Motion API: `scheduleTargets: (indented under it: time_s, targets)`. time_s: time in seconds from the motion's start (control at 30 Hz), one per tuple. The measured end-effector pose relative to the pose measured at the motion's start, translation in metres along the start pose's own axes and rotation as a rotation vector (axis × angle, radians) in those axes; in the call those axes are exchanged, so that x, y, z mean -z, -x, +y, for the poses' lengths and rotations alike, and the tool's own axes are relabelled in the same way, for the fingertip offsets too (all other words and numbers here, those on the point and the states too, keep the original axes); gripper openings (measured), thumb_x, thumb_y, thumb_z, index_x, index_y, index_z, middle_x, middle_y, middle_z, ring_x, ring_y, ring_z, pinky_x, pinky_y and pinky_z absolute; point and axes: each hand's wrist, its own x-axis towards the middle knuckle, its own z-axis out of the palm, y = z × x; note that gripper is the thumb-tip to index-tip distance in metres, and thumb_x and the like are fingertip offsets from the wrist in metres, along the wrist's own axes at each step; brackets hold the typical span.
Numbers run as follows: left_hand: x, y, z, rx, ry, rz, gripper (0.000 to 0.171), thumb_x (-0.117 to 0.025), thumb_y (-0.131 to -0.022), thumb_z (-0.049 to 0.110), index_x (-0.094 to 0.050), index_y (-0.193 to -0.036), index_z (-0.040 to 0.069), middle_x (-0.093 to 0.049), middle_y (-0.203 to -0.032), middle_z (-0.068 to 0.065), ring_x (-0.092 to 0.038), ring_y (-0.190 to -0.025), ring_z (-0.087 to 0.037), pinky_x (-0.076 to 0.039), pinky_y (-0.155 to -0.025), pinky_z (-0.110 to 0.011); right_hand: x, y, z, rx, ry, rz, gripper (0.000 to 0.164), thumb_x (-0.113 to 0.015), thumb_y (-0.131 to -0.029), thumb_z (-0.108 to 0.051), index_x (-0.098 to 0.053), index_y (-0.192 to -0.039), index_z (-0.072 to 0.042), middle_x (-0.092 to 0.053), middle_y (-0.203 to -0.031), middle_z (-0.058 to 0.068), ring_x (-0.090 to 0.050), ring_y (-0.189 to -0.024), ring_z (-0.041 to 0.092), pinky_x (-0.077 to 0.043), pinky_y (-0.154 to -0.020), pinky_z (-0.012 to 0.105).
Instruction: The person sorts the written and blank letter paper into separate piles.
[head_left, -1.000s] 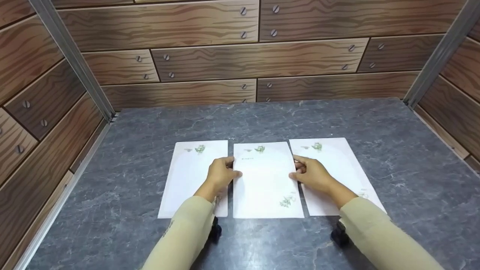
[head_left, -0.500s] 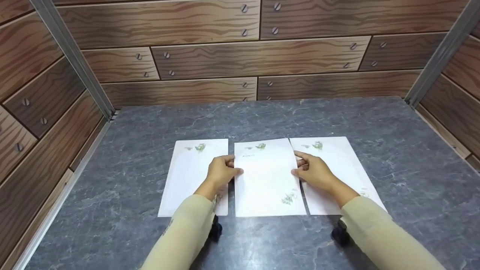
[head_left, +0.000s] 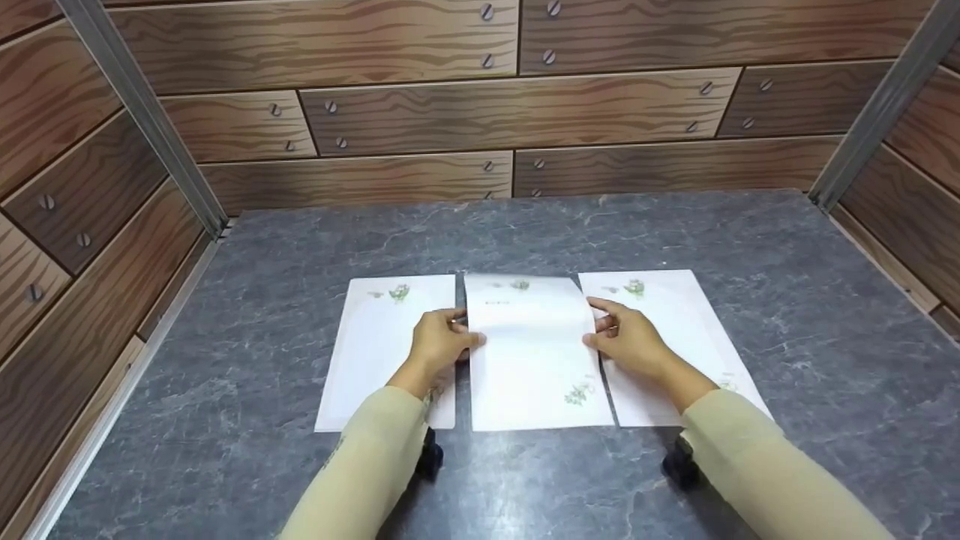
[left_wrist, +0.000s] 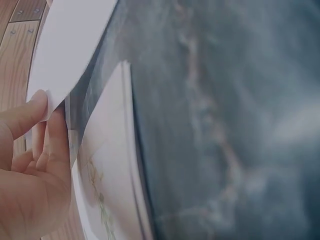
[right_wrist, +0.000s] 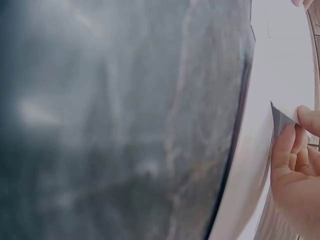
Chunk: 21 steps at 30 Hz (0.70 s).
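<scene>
A white sheet of paper [head_left: 532, 360] with green plant prints lies in the middle, its upper part bowed up off the table. My left hand [head_left: 442, 343] pinches its left edge between thumb and fingers. On the opposite edge, my right hand [head_left: 628, 339] pinches it the same way. Beneath the left forearm lies a left stack of paper [head_left: 375, 352], its layered edge visible in the left wrist view. The right stack of paper [head_left: 675, 307] lies partly under the right hand. In the left wrist view the held sheet [left_wrist: 70, 45] stands clear of the tabletop.
The papers lie on a dark grey marbled table [head_left: 300, 247]. Wood-print panels [head_left: 420, 112] enclose the back and sides, with metal posts [head_left: 150, 112] at the corners. Dark wrist devices [head_left: 430, 456] show under both sleeves.
The middle sheet's upper part has risen and curved between both hands, which keep their pinch on its edges. The two side stacks stay where they were.
</scene>
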Motion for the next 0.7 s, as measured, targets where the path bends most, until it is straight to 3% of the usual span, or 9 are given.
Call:
scheduleTargets:
  time_s: [0.43, 0.7]
  targets:
    - [0.003, 0.001, 0.012, -0.048, 0.112, -0.035, 0.064, -0.071, -0.083, -0.002, -0.045, -0.141, 0.007, -0.060, -0.084, -0.008, -0.060, -0.068, -0.014, -0.057, -0.064, -0.028, 0.008, 0.002, -0.004, -0.008, 0.001, 0.019, 0.063, -0.063, -0.089, 0.000, -0.037, -0.146, -0.004, -0.051, -0.095, 0.011, -0.049, -0.080, 0.019, -0.050, -0.062, 0.023]
    - [-0.003, -0.002, 0.022, -0.059, 0.142, -0.025, 0.065, -0.070, -0.083, -0.004, -0.047, -0.141, 0.011, -0.060, -0.087, -0.009, -0.061, -0.070, -0.015, -0.057, -0.064, -0.028, 0.020, 0.005, -0.008, -0.029, -0.072, 0.013, 0.065, -0.062, -0.090, 0.000, -0.033, -0.148, -0.006, -0.048, -0.099, 0.011, -0.049, -0.083, 0.018, -0.054, -0.068, 0.025]
